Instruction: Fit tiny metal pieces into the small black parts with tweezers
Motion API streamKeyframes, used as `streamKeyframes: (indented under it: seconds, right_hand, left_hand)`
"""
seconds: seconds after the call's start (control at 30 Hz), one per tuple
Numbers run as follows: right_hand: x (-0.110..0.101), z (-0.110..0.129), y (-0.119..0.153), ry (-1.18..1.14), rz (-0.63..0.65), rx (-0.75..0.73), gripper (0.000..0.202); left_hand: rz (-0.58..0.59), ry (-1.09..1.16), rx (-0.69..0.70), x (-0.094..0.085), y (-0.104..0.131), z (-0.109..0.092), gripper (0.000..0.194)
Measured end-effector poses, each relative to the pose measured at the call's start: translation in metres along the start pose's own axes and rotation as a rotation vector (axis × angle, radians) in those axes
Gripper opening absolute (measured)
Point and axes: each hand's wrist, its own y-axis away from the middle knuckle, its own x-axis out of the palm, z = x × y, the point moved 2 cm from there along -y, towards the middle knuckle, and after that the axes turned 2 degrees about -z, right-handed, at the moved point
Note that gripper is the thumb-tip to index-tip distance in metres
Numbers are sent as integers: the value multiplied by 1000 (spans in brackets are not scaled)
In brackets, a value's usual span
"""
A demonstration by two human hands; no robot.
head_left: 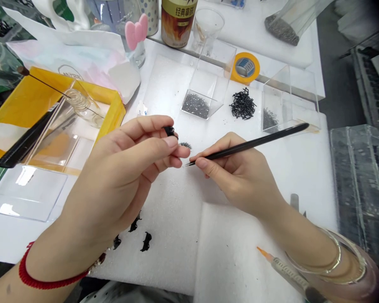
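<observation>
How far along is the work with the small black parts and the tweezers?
Three small black pieces lie on the white foam near the left wrist, perhaps finished. In hand: the left hand pinches one black part, and the right hand points black tweezers at it, beside a tiny grey heap. Probably left: a pile of black parts and tiny bits in the clear boxes.

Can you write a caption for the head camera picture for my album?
Left hand pinches a small black part while the right hand aims a thin black tool toward it over white foam.
</observation>
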Motion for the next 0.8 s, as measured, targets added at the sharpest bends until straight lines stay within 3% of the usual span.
streamKeyframes:
  seconds: [0.8]
  right_hand:
    - [2,-1,0,-2,72,-41,10]
  left_hand:
    - [22,16,-36,0,0,2,15]
